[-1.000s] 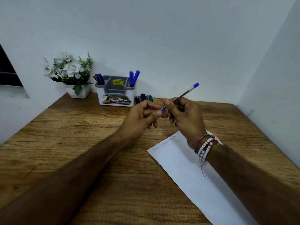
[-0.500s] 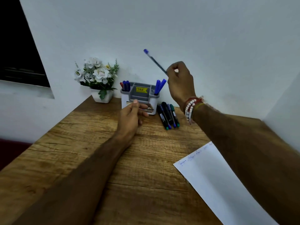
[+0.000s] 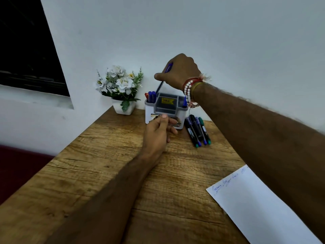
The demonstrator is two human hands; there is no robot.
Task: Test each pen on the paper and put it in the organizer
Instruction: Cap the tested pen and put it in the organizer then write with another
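Your right hand (image 3: 179, 71) grips the blue pen (image 3: 160, 86) above the organizer (image 3: 148, 115); your left hand (image 3: 156, 132) sits at its front, grip unclear.

You're at a home or office desk (image 3: 105, 173): organizer (image 3: 149, 118) against the wall (image 3: 228, 41), flower pot (image 3: 124, 108) left of it, markers (image 3: 197, 131) just right.

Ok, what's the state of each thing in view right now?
organizer, upright, pens in both end compartments.
blue pen, tilted, lower end at the organizer's left compartment.
right hand, grips the blue pen above the organizer.
left hand, loosely curled before the organizer, holding nothing visible.
markers, lying side by side right of the organizer.
paper, flat, scribbles near its top edge.
flower pot, upright.
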